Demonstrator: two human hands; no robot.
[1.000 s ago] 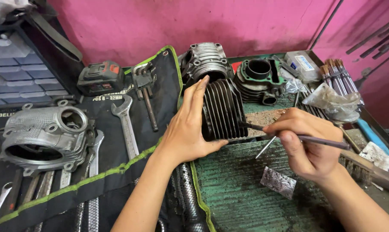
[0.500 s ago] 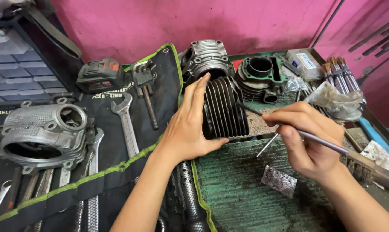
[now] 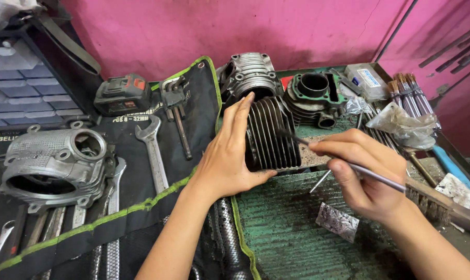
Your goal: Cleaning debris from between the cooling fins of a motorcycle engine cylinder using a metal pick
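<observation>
The worktop (image 3: 297,233), covered at its middle by a dirty green mat, runs along a pink wall. On its left side lies a black tool roll (image 3: 141,155) edged in green, carrying a grey engine casing (image 3: 53,166), a power-tool battery (image 3: 123,94) and an open-ended spanner (image 3: 152,148). Near the middle of the worktop stands a dark finned cylinder (image 3: 271,135), set on edge, with a lighter finned cylinder (image 3: 248,72) and a green-gasketed cylinder block (image 3: 312,96) just behind it. The left hand (image 3: 227,155) is spread flat against the dark cylinder's left side, fingers upright, steadying it. The right hand (image 3: 362,173) is clenched around a thin metal pick (image 3: 344,163), whose tip touches the cylinder's fins.
</observation>
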